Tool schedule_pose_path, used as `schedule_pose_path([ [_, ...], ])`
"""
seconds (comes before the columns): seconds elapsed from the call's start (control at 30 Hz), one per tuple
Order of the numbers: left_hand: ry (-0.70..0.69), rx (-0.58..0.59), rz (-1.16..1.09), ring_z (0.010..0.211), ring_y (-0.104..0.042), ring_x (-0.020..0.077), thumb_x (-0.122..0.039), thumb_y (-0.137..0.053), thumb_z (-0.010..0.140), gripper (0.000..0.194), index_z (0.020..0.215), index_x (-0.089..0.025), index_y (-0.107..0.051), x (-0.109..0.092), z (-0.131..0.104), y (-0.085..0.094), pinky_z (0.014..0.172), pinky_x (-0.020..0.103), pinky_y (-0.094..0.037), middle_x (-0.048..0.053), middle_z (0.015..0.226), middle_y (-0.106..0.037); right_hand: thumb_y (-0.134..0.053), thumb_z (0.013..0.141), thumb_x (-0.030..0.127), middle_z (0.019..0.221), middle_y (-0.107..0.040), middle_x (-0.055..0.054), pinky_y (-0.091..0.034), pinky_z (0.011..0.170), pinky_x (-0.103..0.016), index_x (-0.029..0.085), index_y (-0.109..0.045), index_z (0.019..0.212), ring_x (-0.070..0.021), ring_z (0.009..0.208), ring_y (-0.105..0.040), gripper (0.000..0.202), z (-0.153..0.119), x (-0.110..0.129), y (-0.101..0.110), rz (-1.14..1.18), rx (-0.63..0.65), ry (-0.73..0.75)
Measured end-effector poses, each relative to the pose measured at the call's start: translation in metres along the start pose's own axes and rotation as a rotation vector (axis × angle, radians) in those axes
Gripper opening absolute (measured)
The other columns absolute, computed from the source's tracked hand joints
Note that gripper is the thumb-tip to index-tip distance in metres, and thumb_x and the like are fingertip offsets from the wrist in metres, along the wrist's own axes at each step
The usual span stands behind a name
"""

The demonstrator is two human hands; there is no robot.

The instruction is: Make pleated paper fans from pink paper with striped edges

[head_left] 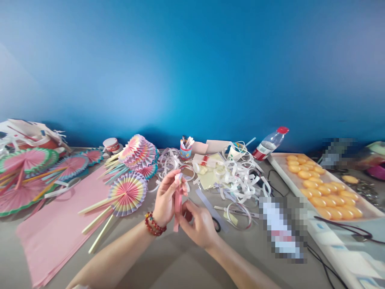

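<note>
A narrow folded strip of pink paper [178,198] stands nearly upright between my hands, with a pale lilac tip at its top. My left hand [167,196], with red bead bracelets at the wrist, pinches its upper part between thumb and fingers. Lower down, my right hand [197,224] closes its thumb and fingers on the same strip. Left of my hands lies a pleated round paper fan [128,194] with pale yellow handles. Scissors [215,224] lie partly hidden behind my right hand.
Pink paper sheets [60,233] and more fans [27,160] cover the left side. White paper curls [240,180], a pen cup [185,151] and a tilted bottle [270,143] stand behind. At right, a tray [275,160] holds orange oval pieces; dark cables [321,261] run beside it.
</note>
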State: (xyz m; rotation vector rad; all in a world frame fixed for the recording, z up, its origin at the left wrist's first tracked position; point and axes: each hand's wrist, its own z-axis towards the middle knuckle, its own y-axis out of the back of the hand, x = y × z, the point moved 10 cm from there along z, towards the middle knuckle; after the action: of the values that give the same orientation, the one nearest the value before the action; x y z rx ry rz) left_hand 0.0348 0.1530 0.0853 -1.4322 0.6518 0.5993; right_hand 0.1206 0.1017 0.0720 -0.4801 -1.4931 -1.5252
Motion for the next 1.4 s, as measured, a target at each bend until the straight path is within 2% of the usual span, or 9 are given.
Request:
schedule_pose_path([
  [0.37,-0.026,0.006,0.001,0.065,-0.059,0.0089,-0.021,-0.069,0.083,0.024,0.106,-0.023,-0.063,0.002,-0.001,0.0,0.062,0.02,-0.052,0.002,0.089,-0.066,-0.051,0.086,0.02,0.063,-0.059,0.001,-0.037,0.057,-0.025,0.023,-0.048,0.07,-0.0149,0.059,-0.055,0.016,0.0,-0.003,0.002,-0.025,-0.03,0.021],
  [0.53,0.025,0.007,-0.042,0.072,-0.063,0.0116,-0.02,-0.071,0.081,0.036,0.115,-0.024,-0.061,0.008,0.0,0.002,0.063,0.021,-0.053,0.003,0.092,-0.067,-0.047,0.085,0.019,0.057,-0.052,0.002,-0.032,0.053,-0.025,0.022,-0.04,0.064,-0.013,0.053,-0.048,0.023,0.0,-0.001,0.004,-0.036,-0.031,0.028],
  [0.63,0.098,0.026,-0.05,0.082,-0.068,0.0155,-0.02,-0.071,0.082,0.045,0.124,-0.026,-0.056,0.015,0.001,0.004,0.072,0.026,-0.055,0.005,0.104,-0.068,-0.046,0.086,0.019,0.059,-0.051,0.002,-0.032,0.054,-0.024,0.022,-0.04,0.065,-0.0132,0.054,-0.048,0.022,-0.001,0.002,0.007,-0.003,-0.04,0.045],
  [0.73,0.196,0.103,-0.073,0.1,-0.067,0.0225,-0.022,-0.071,0.083,0.048,0.127,-0.027,-0.054,0.024,0.0,0.001,0.089,0.037,-0.053,0.008,0.119,-0.065,-0.045,0.086,0.02,0.06,-0.05,0.002,-0.033,0.054,-0.024,0.022,-0.041,0.066,-0.0134,0.056,-0.048,0.02,-0.002,0.002,0.011,0.021,-0.069,0.073],
  [0.83,0.327,0.285,-0.095,0.114,-0.061,0.0294,-0.024,-0.072,0.082,0.037,0.117,-0.019,-0.062,0.034,-0.006,-0.01,0.098,0.045,-0.047,0.013,0.121,-0.065,-0.046,0.088,0.022,0.062,-0.05,0.002,-0.032,0.054,-0.024,0.022,-0.041,0.067,-0.0135,0.057,-0.046,0.022,-0.003,-0.001,0.015,0.018,-0.125,0.092],
  [0.93,0.454,0.439,-0.045,0.11,-0.062,0.0314,-0.026,-0.075,0.078,0.034,0.109,-0.014,-0.067,0.041,-0.012,-0.017,0.095,0.044,-0.048,0.016,0.117,-0.067,-0.047,0.091,0.025,0.062,-0.051,0.002,-0.032,0.054,-0.024,0.022,-0.043,0.069,-0.0132,0.057,-0.046,0.023,-0.003,-0.004,0.02,0.037,-0.159,0.111],
  [1.03,0.499,0.491,0.041,0.101,-0.065,0.0281,-0.025,-0.077,0.077,0.036,0.11,-0.014,-0.068,0.043,-0.013,-0.016,0.088,0.039,-0.05,0.015,0.113,-0.068,-0.047,0.093,0.025,0.065,-0.053,0.002,-0.033,0.056,-0.024,0.022,-0.046,0.072,-0.0132,0.059,-0.048,0.021,-0.003,-0.004,0.025,0.064,-0.178,0.126],
  [1.23,0.419,0.343,0.142,0.073,-0.062,0.0139,-0.021,-0.077,0.076,0.014,0.084,-0.011,-0.073,0.045,-0.002,0.002,0.075,0.027,-0.048,0.006,0.08,-0.069,-0.047,0.092,0.024,0.063,-0.051,0.003,-0.034,0.057,-0.023,0.022,-0.045,0.071,-0.0121,0.057,-0.047,0.022,-0.002,-0.011,0.029,0.04,-0.193,0.091],
  [1.4,0.389,0.255,0.116,0.066,-0.06,0.0106,-0.02,-0.078,0.074,0.011,0.072,-0.012,-0.071,0.048,0.001,0.01,0.071,0.023,-0.047,0.001,0.068,-0.067,-0.046,0.092,0.024,0.062,-0.049,0.003,-0.034,0.056,-0.022,0.021,-0.046,0.07,-0.0115,0.057,-0.046,0.021,0.0,-0.016,0.025,0.065,-0.165,0.048],
])
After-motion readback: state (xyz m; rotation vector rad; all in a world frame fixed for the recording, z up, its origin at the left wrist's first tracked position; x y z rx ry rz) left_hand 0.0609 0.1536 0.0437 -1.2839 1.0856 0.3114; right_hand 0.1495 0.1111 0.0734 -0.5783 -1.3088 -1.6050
